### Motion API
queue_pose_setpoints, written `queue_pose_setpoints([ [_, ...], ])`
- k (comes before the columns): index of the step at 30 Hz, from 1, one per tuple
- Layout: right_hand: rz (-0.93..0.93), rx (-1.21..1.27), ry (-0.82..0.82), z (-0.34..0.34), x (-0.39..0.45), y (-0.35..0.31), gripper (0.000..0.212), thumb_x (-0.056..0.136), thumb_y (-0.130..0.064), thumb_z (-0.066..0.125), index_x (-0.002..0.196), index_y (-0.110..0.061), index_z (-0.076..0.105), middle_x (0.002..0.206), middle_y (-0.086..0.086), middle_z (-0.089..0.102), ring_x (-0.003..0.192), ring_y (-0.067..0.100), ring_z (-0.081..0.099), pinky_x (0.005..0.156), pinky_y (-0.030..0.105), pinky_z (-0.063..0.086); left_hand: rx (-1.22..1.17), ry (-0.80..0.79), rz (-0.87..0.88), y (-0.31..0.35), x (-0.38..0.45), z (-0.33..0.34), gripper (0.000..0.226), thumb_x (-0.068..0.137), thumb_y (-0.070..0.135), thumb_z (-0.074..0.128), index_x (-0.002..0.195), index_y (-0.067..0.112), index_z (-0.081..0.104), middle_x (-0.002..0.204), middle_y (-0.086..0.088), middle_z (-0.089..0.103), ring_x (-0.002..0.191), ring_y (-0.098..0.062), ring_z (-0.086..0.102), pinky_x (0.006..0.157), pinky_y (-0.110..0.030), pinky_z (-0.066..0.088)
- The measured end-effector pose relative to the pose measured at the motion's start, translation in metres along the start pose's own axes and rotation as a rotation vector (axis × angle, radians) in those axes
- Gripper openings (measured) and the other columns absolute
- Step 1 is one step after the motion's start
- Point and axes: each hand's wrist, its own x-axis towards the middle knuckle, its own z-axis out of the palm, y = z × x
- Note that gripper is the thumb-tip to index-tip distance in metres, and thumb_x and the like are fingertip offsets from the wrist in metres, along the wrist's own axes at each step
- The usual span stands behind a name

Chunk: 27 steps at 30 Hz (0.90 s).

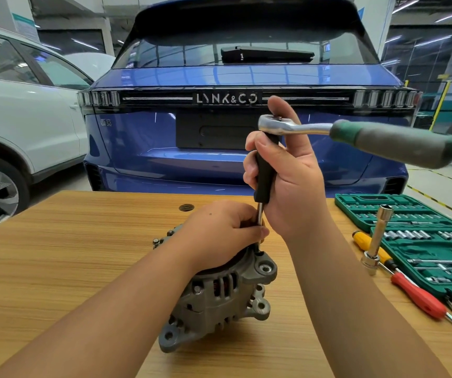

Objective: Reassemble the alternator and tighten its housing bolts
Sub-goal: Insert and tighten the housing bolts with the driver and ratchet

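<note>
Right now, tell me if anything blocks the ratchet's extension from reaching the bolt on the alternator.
Nothing visible does. The right hand grips the black extension under the ratchet, and its metal shaft runs straight down to the alternator. The left hand holds the tip; the bolt itself is hidden.

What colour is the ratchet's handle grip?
Green and grey, on the ratchet handle in the head view.
</note>
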Motion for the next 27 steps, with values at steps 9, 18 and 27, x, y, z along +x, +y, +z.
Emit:
queue_pose_setpoints([
  [9, 0.142, 0.181, 0.013, -0.004, 0.003, -0.007, 0.056, 0.094, -0.063, 0.046, 0.122, -0.017, 0.058, 0.083, 0.008, 0.057, 0.061, 0.019, 0.044, 0.058, 0.028, 0.036, 0.010, 0.002, 0.005, 0.000, 0.001, 0.000, 0.016, 0.099, 0.048, 0.057, 0.100, 0.037, 0.068, 0.093, 0.016, 0.071, 0.088, -0.001, 0.063, 0.084, -0.038, 0.055],
  [18, 0.167, -0.239, 0.208, 0.000, 0.002, -0.023, 0.009, 0.090, -0.019, 0.070, 0.096, -0.013, 0.067, 0.072, -0.003, 0.064, 0.063, 0.012, 0.057, 0.064, 0.026, 0.051, 0.039, 0.010, 0.017, -0.003, 0.003, 0.004, 0.017, 0.097, 0.055, 0.057, 0.097, 0.042, 0.067, 0.088, 0.020, 0.067, 0.082, 0.004, 0.059, 0.078, -0.034, 0.055],
  [27, 0.231, 0.091, 0.137, -0.011, 0.004, -0.023, 0.022, 0.077, -0.015, 0.075, 0.093, -0.023, 0.062, 0.086, -0.010, 0.071, 0.068, 0.006, 0.063, 0.060, 0.021, 0.051, 0.044, 0.010, 0.037, -0.003, 0.004, 0.002, 0.019, 0.098, 0.053, 0.055, 0.096, 0.038, 0.067, 0.089, 0.017, 0.068, 0.084, 0.001, 0.060, 0.080, -0.041, 0.056],
])
